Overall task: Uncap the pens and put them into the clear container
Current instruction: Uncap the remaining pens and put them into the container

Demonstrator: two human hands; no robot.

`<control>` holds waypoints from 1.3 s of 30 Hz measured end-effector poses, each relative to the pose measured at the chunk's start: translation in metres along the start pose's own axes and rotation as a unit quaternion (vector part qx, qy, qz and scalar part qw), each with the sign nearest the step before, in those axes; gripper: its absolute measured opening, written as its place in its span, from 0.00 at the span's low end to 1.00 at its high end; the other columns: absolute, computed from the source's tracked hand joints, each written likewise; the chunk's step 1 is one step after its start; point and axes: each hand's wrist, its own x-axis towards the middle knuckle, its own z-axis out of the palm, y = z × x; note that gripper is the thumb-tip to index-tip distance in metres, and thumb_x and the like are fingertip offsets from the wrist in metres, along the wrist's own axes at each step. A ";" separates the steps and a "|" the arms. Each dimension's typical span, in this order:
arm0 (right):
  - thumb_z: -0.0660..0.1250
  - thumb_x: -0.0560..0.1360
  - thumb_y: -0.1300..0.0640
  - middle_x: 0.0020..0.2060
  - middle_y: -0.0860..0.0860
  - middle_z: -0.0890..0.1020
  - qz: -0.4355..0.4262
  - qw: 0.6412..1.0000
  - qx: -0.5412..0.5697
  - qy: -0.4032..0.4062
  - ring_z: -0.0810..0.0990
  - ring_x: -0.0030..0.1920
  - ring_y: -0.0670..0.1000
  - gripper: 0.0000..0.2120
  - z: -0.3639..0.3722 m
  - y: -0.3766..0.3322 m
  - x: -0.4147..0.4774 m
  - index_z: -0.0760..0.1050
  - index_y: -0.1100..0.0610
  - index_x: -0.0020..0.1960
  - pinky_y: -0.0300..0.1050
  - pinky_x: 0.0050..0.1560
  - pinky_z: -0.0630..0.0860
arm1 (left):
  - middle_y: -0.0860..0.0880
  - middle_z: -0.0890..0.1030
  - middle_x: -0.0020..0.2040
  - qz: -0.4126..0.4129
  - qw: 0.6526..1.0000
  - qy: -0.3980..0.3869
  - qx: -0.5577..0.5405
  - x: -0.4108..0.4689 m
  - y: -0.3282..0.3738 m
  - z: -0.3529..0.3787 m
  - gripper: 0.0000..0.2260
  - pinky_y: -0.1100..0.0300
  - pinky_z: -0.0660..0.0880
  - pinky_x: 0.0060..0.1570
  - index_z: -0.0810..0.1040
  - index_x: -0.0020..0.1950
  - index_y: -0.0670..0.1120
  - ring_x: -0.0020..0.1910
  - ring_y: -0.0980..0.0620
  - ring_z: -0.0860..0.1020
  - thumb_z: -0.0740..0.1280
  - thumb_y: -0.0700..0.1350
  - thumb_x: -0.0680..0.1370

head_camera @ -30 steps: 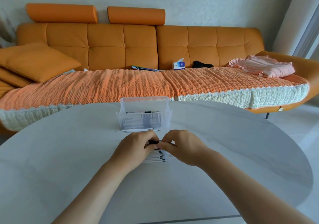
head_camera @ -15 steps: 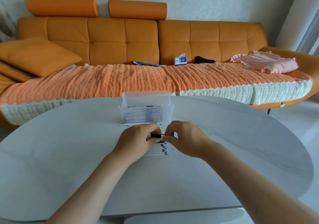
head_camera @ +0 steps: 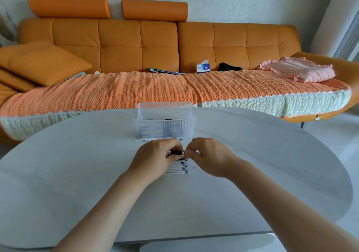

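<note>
A black-barrelled pen is held level between both hands above the table. My left hand grips its left part, and my right hand pinches its right end, where the cap is hidden under the fingers. Under the hands lies a row of several white pens with black tips, side by side. Just beyond stands the clear container, ribbed plastic, with several pens lying inside. One white pen lies on the table in front of the container.
The hands work over a large white oval table. Behind it runs an orange sofa with a knitted orange throw, cushions at the left, a tissue box and pink clothing at the right.
The hands have drawn slightly apart, so more of the black pen shows between them. The camera view has tilted a little downward.
</note>
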 end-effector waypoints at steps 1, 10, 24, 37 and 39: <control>0.63 0.79 0.45 0.44 0.44 0.80 -0.001 1.000 -0.001 0.009 0.77 0.43 0.46 0.10 0.000 0.000 -0.001 0.80 0.48 0.49 0.46 0.45 0.75 | 0.60 0.80 0.41 0.000 1.000 0.001 0.003 0.000 0.000 0.000 0.05 0.60 0.74 0.39 0.77 0.45 0.56 0.40 0.58 0.75 0.71 0.48 0.75; 0.66 0.78 0.48 0.44 0.43 0.79 0.011 0.999 0.023 0.020 0.74 0.38 0.41 0.06 0.001 0.003 0.001 0.81 0.48 0.48 0.42 0.41 0.70 | 0.60 0.78 0.39 0.014 1.000 0.008 0.014 0.000 0.000 0.002 0.04 0.61 0.71 0.37 0.77 0.46 0.55 0.39 0.57 0.76 0.71 0.48 0.75; 0.69 0.74 0.41 0.47 0.40 0.78 0.162 0.985 -0.053 -0.001 0.76 0.48 0.45 0.10 -0.002 0.035 0.003 0.82 0.42 0.53 0.41 0.42 0.72 | 0.61 0.82 0.48 -0.028 0.997 0.031 0.067 0.002 -0.012 -0.003 0.06 0.61 0.66 0.37 0.78 0.53 0.58 0.46 0.57 0.78 0.63 0.54 0.79; 0.66 0.78 0.49 0.48 0.42 0.81 0.104 0.992 -0.044 0.060 0.77 0.45 0.47 0.04 -0.008 0.024 0.002 0.77 0.45 0.52 0.41 0.39 0.72 | 0.60 0.82 0.48 -0.013 0.997 0.022 0.066 0.002 -0.008 -0.002 0.06 0.61 0.68 0.38 0.79 0.52 0.58 0.46 0.57 0.78 0.64 0.54 0.79; 0.68 0.77 0.49 0.47 0.41 0.80 0.074 0.995 -0.020 0.064 0.78 0.46 0.46 0.03 -0.009 0.019 0.000 0.77 0.44 0.51 0.42 0.42 0.75 | 0.60 0.82 0.47 -0.008 0.998 0.021 0.062 0.002 -0.007 -0.002 0.05 0.60 0.70 0.38 0.79 0.52 0.57 0.46 0.57 0.78 0.65 0.54 0.79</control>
